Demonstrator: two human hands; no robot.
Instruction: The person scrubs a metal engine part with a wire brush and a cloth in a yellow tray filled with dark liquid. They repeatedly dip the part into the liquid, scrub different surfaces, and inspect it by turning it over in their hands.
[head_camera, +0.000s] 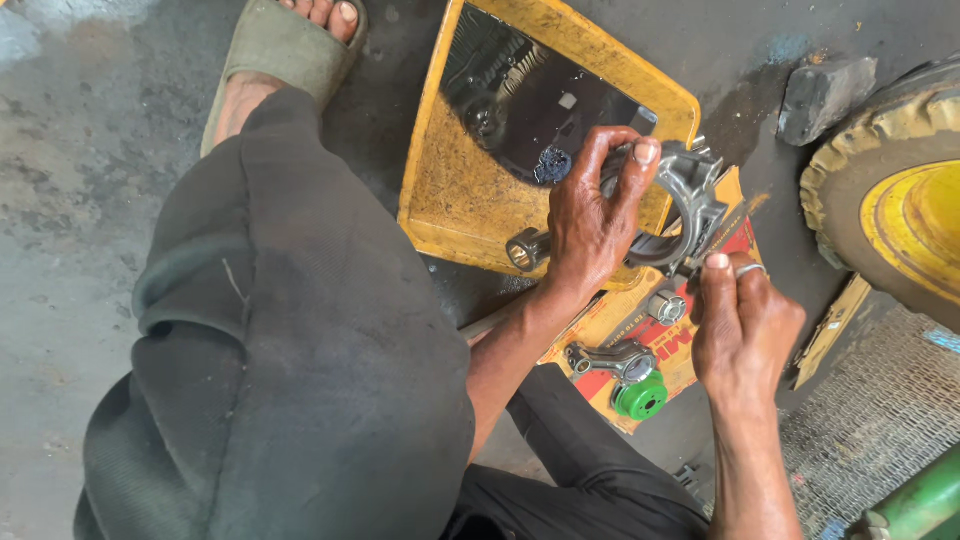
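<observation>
A: Connecting rod (690, 195) — grey steel, big end up, held over the edge of the yellow tray (450, 190). Judging by the section, it's heavy and rigid, won't flex. Greasy surroundings, so likely slick.

B: Where's the grip?

A: Left hand (590, 225) is wrapped round the shank and big-end arc, thumb up on the rim. That's the sensible place: the beam, not the bearing bore. Right hand (745, 325) pinches a thin flat strip against the lower edge of the big end, fingers closed on it; can't tell what the strip is.

B: Counts, biggest down?

A: One yellow-rimmed tyre (890, 190) at right. One tray, dark oily liquid pooled in it. One flattened yellow-and-red carton (690, 350) as a mat. Two connecting rods: the held one plus a second rod (612, 358) lying on the carton. One grey stone (825, 95) by the tyre. One green round part (640, 398) beside the spare rod. One small metal socket-like piece (666, 306) on the carton.
</observation>
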